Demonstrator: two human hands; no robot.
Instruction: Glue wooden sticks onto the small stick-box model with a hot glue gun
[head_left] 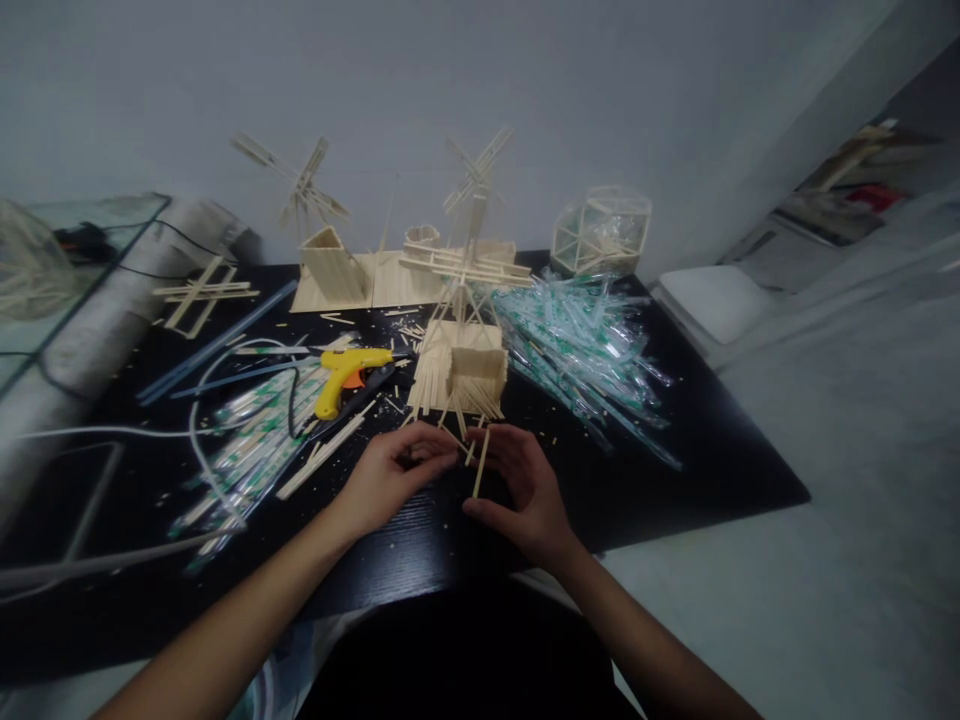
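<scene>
My left hand [401,472] is at the near side of a small wooden windmill model [472,375], its thumb and fingers brought together at a thin stick [456,438]. Beside it on the right, my right hand [517,485] is curved, with thumb and fingers apart around a short wooden stick [481,462] that stands nearly upright between them. Whether the fingers press on this stick is hard to tell. Loose sticks lie at the model's front edge, just beyond both hands. The model has a box-like part and crossed blades above it.
A yellow glue gun [349,375] lies left of the model, with a white cable [199,430] looping nearby. Plastic-wrapped stick packs [585,350] are piled right, more at left [255,440]. Another windmill [326,270] and a faceted frame [602,230] stand at the back of the black table [675,480].
</scene>
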